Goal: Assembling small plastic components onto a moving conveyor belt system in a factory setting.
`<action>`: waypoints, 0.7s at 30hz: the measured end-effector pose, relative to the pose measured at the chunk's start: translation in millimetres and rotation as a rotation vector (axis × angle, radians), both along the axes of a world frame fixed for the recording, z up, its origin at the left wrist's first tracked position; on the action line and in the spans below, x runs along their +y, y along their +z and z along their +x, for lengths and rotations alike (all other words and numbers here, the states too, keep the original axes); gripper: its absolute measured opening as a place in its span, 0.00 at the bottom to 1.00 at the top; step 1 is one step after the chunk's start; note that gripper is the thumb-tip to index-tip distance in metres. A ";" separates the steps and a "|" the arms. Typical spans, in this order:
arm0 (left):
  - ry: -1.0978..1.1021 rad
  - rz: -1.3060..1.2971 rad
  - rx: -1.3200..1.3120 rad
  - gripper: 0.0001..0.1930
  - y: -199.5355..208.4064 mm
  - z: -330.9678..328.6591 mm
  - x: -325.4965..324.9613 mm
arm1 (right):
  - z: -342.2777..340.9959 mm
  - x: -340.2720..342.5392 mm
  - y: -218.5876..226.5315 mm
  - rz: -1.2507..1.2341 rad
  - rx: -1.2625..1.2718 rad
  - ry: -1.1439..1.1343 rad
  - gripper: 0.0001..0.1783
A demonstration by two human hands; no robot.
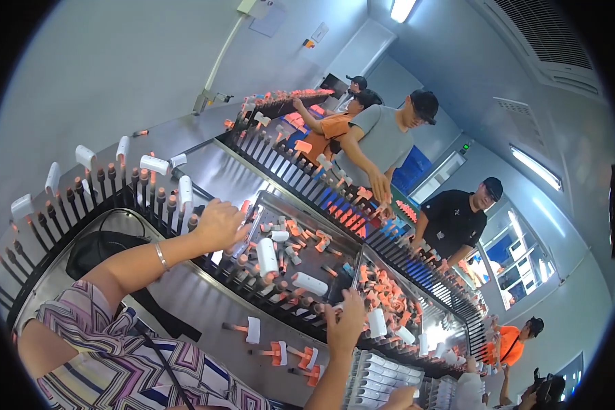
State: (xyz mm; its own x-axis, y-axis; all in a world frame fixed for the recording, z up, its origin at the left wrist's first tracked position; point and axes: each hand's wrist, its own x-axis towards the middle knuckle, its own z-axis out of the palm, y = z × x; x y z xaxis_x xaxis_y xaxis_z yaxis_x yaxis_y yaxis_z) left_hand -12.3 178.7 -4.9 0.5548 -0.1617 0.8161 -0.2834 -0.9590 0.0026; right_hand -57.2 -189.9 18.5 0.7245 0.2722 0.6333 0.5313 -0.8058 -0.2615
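My left hand [219, 224] reaches over a row of black upright holders, fingers bent by the metal tray's left end. A small orange piece [244, 206] is beside its fingertips; whatever those fingers hold is hidden. My right hand [345, 320] is at the tray's near right corner, its fingers apart beside the holder row. Between my hands, a white rounded cap-like part [267, 257] stands at the near edge, and another white part [310, 283] lies tilted. Loose orange and grey pieces [295, 236] are scattered in the tray.
A second tray piled with orange parts [389, 294] is at right. Stacked white parts [383, 379] stand nearby; several orange-and-white pieces [278, 353] lie before me. A curved holder row [68, 205] runs left. Co-workers, including one in a grey shirt [383, 133], stand across the line.
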 end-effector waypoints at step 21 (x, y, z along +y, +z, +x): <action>-0.639 -0.064 -0.063 0.24 76.6 -34.3 -108.0 | 27.8 -23.6 -27.0 -0.193 -0.189 -0.485 0.17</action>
State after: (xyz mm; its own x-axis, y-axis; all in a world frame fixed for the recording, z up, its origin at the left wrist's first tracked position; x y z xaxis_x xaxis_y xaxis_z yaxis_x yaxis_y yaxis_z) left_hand -46.6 70.7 71.7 0.3155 -0.3942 0.8631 -0.8003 -0.5994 0.0188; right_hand -29.4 -213.6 -8.5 0.6745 0.0596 0.7359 0.1105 -0.9937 -0.0208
